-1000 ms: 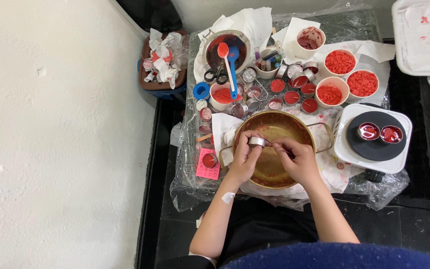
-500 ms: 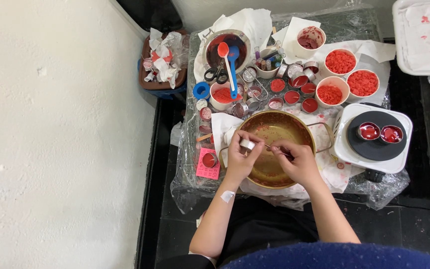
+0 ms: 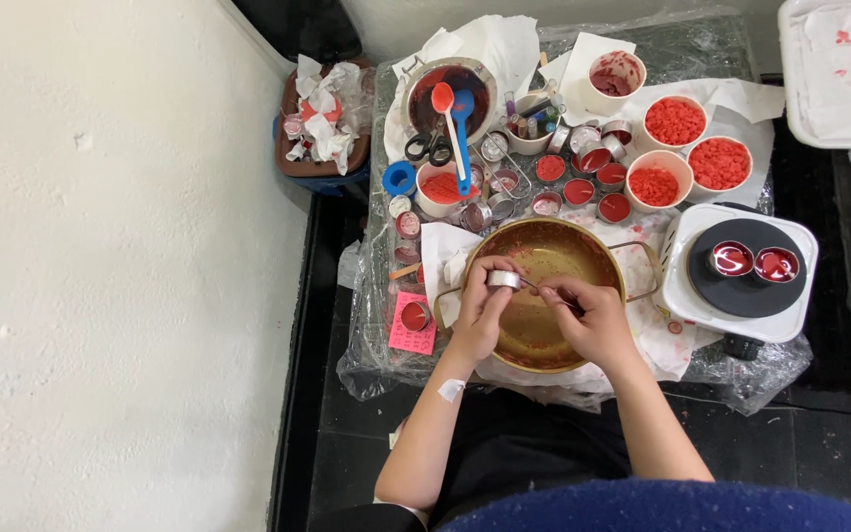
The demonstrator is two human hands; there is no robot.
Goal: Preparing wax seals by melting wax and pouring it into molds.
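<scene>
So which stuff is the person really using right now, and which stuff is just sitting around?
In use:
- left hand holding a small metal cup
- right hand poking a thin tool at the cup
- brass bowl under both hands

Just sitting around:
- scissors
- three white bowls of red bits
- hot plate with two red-filled cups
- bin of crumpled tissue
</scene>
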